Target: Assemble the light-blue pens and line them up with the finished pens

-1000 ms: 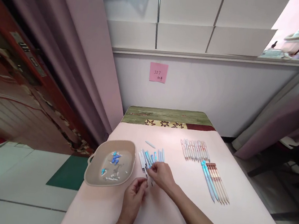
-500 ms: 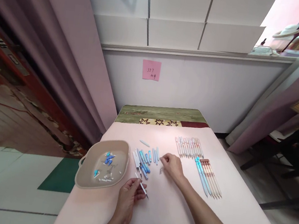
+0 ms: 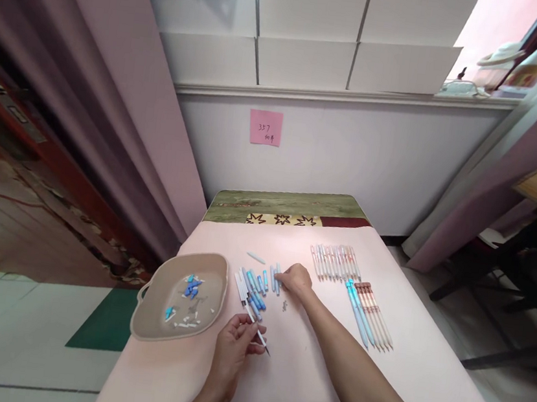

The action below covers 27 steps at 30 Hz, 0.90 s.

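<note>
My left hand [image 3: 235, 342] is closed on a thin white pen refill [image 3: 258, 335], whose dark tip points down and to the right over the pink table [image 3: 306, 369]. My right hand [image 3: 295, 278] reaches forward, its fingers pinched at the right edge of a heap of blue and white pen parts [image 3: 257, 286]; I cannot make out whether it grips one. A tiny metal piece [image 3: 284, 306] lies on the table just below that hand. A beige tray [image 3: 178, 297] holding several small blue and white bits sits left of the heap.
A row of clear pens [image 3: 334, 262] and a row of blue and brown pens [image 3: 369, 313] lie on the right half of the table. A single pale piece [image 3: 256, 257] lies behind the heap. A pink note [image 3: 264, 127] is stuck on the wall. Chair legs [image 3: 496, 300] stand at right.
My left hand took a refill out of the heap and drew it toward me. My right hand moved right, left the small metal piece on the table, then came back to the heap's right edge.
</note>
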Each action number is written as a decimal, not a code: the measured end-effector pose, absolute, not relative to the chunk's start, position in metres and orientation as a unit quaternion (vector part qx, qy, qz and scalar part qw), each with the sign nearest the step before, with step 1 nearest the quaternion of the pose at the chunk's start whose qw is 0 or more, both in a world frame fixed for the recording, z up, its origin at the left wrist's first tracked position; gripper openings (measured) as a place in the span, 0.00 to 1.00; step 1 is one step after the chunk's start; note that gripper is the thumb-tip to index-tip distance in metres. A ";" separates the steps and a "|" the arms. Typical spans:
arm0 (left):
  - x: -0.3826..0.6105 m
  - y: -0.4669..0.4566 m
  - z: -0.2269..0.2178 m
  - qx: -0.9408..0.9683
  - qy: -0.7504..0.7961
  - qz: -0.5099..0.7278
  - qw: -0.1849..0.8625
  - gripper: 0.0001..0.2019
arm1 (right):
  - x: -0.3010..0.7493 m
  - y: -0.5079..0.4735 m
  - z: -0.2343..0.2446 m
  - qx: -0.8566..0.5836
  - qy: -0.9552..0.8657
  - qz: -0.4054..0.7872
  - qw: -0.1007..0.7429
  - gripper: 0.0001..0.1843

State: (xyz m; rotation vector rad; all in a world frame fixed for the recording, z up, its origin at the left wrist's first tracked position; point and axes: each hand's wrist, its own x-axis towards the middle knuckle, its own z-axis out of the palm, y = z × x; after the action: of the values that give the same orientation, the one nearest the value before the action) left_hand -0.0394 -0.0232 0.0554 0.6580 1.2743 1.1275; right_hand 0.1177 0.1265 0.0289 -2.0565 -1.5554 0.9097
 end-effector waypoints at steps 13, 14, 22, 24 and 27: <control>-0.034 0.031 0.078 0.308 0.528 0.554 0.566 0.18 | 0.162 0.051 0.007 -0.599 -0.513 0.427 0.443 0.14; -0.032 0.035 0.079 0.306 0.527 0.562 0.559 0.18 | 0.162 0.045 0.002 -0.551 -0.491 0.461 0.493 0.13; -0.002 0.054 0.077 0.317 0.530 0.593 0.517 0.18 | 0.153 0.023 -0.013 -0.412 -0.462 0.574 0.535 0.15; 0.003 0.053 0.077 0.323 0.534 0.592 0.509 0.17 | 0.154 0.021 -0.011 -0.400 -0.460 0.580 0.540 0.14; 0.007 0.054 0.077 0.326 0.540 0.591 0.502 0.17 | 0.157 0.019 -0.010 -0.392 -0.462 0.581 0.544 0.13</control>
State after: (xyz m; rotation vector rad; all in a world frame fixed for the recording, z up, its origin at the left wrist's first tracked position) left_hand 0.0070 0.0540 0.0767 0.7886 1.3044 1.4288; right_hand 0.1566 0.0193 -0.0097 -0.9306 -1.0964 1.3779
